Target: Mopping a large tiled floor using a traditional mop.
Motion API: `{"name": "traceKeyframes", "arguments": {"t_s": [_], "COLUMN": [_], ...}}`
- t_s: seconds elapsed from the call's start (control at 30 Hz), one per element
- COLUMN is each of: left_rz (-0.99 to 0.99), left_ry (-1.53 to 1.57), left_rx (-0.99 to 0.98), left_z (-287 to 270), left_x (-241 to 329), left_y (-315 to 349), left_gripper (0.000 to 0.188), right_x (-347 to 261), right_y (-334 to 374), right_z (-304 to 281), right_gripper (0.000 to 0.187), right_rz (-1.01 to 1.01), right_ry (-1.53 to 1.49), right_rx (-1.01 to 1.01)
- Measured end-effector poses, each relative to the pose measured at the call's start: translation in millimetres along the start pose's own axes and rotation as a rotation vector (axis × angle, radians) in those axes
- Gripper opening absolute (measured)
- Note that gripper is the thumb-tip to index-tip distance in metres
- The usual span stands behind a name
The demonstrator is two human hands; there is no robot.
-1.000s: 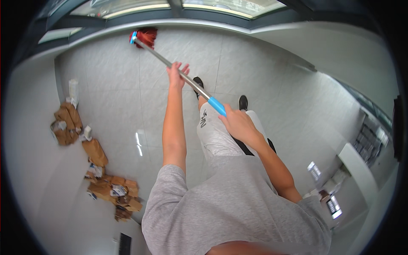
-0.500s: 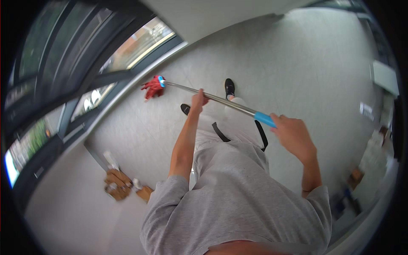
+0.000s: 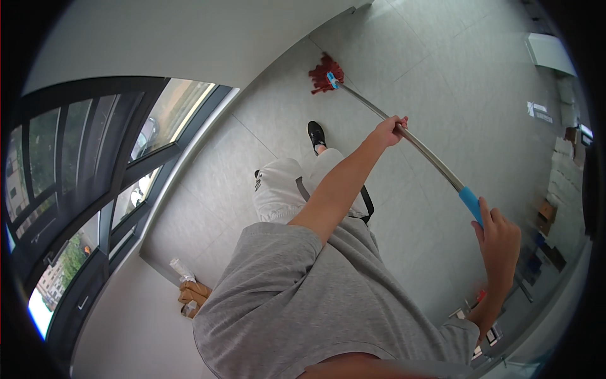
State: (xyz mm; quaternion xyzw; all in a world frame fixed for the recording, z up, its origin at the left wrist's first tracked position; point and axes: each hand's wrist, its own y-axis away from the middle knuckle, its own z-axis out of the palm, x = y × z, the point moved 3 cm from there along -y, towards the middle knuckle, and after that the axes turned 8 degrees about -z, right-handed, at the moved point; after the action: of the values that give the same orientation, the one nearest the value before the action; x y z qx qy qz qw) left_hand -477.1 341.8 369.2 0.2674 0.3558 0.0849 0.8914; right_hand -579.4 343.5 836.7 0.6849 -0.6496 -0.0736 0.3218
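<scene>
Holding a mop (image 3: 435,160) two-handed here, over a pale grey tiled floor (image 3: 423,95). Reaching with the left arm (image 3: 346,178) pretty much straight, across the front of the body and off to the upper right, then clenching the steel pole partway along with the left hand (image 3: 389,131). Keeping the right arm (image 3: 487,309) out at the side, bent, with the back of the right hand (image 3: 500,245) toward the camera. Grasping the top end of the blue grip (image 3: 469,201) with that one, thumb on the near side and index finger laid along it; can't tell how tightly, with the end of the grip tucked behind the palm. Running slantwise from the right fingers through the left ones, then on to a blue connector (image 3: 332,80) and a red mop head (image 3: 325,68). Well apart from the left fingertips, up there: splayed flat on the floor, near the white wall (image 3: 189,38) and past the black shoe (image 3: 316,136).
</scene>
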Motion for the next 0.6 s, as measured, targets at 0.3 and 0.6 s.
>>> {"name": "traceKeyframes", "arguments": {"t_s": [0.3,0.6], "left_rz": [0.224,0.875], "left_ry": [0.284,0.868], "left_rx": [-0.110,-0.371], "left_z": [-128,-410], "left_x": [98,206], "left_y": [118,401], "left_gripper": [0.015,0.017], "right_x": [-133,-475], "right_y": [-78,-108], "right_z": [-31,-41], "right_gripper": [0.046,0.043], "right_rz": [-0.372,-0.830], "right_ry": [0.167,0.165], "right_rx": [-0.023,0.016]}}
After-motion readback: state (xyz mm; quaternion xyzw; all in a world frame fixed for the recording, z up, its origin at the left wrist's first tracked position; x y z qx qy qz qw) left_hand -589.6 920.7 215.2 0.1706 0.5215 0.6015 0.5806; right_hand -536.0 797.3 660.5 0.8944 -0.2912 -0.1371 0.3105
